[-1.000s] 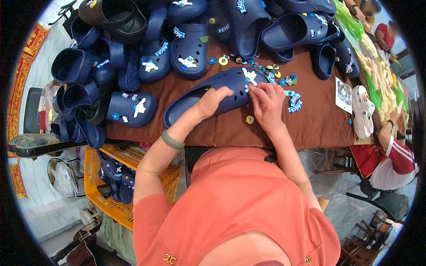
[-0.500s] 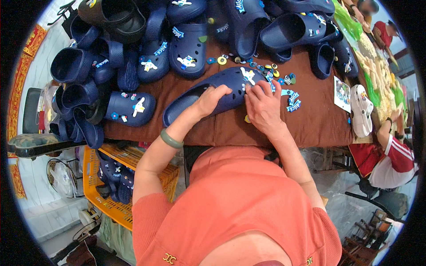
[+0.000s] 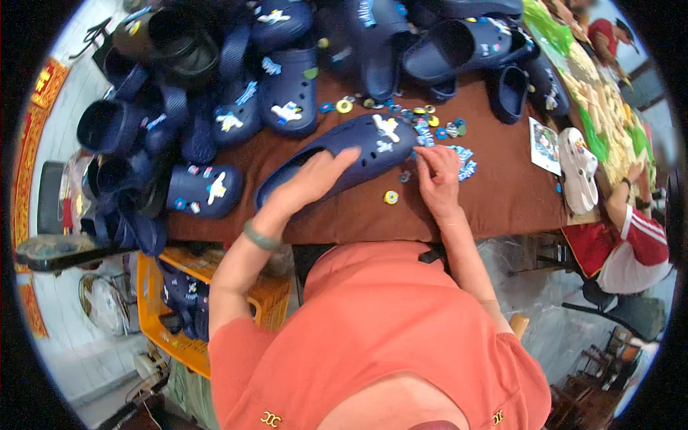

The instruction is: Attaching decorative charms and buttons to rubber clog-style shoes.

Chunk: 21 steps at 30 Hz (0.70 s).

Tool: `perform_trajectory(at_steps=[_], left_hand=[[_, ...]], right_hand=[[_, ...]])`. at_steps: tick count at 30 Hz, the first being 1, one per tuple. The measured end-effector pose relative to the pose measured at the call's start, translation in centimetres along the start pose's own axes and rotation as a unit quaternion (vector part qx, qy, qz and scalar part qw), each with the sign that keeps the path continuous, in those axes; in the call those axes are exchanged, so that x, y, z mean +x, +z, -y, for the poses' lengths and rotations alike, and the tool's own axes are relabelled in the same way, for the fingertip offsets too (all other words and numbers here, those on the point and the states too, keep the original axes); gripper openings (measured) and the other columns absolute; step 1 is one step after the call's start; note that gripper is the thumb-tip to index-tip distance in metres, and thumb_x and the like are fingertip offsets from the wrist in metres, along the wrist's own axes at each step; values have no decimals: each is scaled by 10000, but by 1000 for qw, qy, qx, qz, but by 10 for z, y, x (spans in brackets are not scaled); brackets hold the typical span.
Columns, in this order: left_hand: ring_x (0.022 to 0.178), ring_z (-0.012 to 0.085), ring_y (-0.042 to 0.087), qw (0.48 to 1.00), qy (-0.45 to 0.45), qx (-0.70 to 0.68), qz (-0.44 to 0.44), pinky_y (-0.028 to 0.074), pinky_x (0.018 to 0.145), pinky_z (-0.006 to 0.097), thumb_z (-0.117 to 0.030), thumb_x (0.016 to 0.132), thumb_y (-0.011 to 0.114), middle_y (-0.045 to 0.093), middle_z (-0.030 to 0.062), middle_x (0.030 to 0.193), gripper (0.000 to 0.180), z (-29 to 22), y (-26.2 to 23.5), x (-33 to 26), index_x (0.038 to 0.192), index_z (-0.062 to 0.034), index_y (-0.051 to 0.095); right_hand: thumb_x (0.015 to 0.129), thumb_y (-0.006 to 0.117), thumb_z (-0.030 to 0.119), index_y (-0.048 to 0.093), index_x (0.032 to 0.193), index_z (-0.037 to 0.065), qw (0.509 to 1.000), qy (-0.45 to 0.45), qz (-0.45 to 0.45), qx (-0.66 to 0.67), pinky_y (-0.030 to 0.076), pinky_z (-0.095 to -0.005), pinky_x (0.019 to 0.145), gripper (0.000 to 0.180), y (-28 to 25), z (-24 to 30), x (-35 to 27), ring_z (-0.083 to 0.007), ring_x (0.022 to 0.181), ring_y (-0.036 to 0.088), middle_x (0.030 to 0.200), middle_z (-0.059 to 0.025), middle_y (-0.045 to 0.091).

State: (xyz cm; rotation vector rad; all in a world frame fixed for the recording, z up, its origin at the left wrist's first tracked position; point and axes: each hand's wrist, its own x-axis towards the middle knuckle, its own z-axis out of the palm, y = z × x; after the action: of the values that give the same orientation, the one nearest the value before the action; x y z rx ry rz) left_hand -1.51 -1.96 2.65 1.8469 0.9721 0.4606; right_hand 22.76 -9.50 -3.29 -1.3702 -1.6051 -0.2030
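Observation:
A navy clog (image 3: pixel 369 161) lies slantwise on the brown cloth, its toe to the right. On its top sit a white character charm (image 3: pixel 386 127) and a small pale charm (image 3: pixel 385 146). My left hand (image 3: pixel 315 178), slightly blurred, grips the clog at its foot opening; some fingers are hidden inside. Just right of the toe, my right hand (image 3: pixel 439 179) has thumb and forefinger pinched together beside blue lettered charms (image 3: pixel 424 133); what they hold is unclear. More blue lettered charms (image 3: pixel 466 163) lie beyond that hand. A yellow round charm (image 3: pixel 390 197) rests between my hands.
Navy clogs (image 3: pixel 289 93) crowd the table's far and left sides, one decorated clog (image 3: pixel 204 190) nearest. Loose charms (image 3: pixel 345 106) lie beyond the worked clog. A picture card (image 3: pixel 545 147) and white clog (image 3: pixel 577 170) are at right. A yellow crate (image 3: pixel 172 344) stands below left; a co-worker (image 3: pixel 631 247) sits right.
My right hand has left the clog's top and moved right, off its toe, to the loose charms. A small pale charm now shows on the clog. My left hand has shifted over the opening.

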Motion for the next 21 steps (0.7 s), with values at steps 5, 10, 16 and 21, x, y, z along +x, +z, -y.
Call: perform_trajectory(at_steps=[5, 10, 16, 21], left_hand=[[898, 350, 627, 879, 66, 440, 169, 436, 893, 439, -275, 864, 596, 653, 216, 892, 287, -93, -44, -56, 921, 4, 634], [981, 280, 608, 877, 452, 91, 134, 419, 894, 426, -138, 822, 591, 640, 151, 996, 247, -170, -30, -106, 1029, -11, 632], [961, 279, 598, 834, 511, 105, 179, 415, 876, 424, -145, 822, 592, 632, 148, 978, 236, -186, -7, -115, 1015, -14, 626], [943, 279, 589, 822, 525, 113, 187, 411, 861, 422, -151, 822, 594, 625, 145, 963, 227, -186, -3, -111, 1002, -16, 621]], right_hand=[[761, 674, 46, 665, 913, 110, 999, 34, -13, 13, 373, -394, 816, 165, 3, -8, -6, -257, 877, 563, 855, -46, 611], [755, 675, 39, 666, 920, 106, 999, 43, 1, 15, 363, -398, 837, 178, 5, -5, -8, -254, 915, 553, 874, -51, 613], [757, 673, 45, 663, 917, 104, 999, 26, -7, 29, 363, -401, 837, 170, 3, -5, -6, -258, 911, 553, 874, -51, 612], [742, 665, 47, 650, 895, 101, 999, 30, 5, 16, 364, -401, 784, 163, 3, -6, -8, -259, 872, 557, 858, -51, 615]])
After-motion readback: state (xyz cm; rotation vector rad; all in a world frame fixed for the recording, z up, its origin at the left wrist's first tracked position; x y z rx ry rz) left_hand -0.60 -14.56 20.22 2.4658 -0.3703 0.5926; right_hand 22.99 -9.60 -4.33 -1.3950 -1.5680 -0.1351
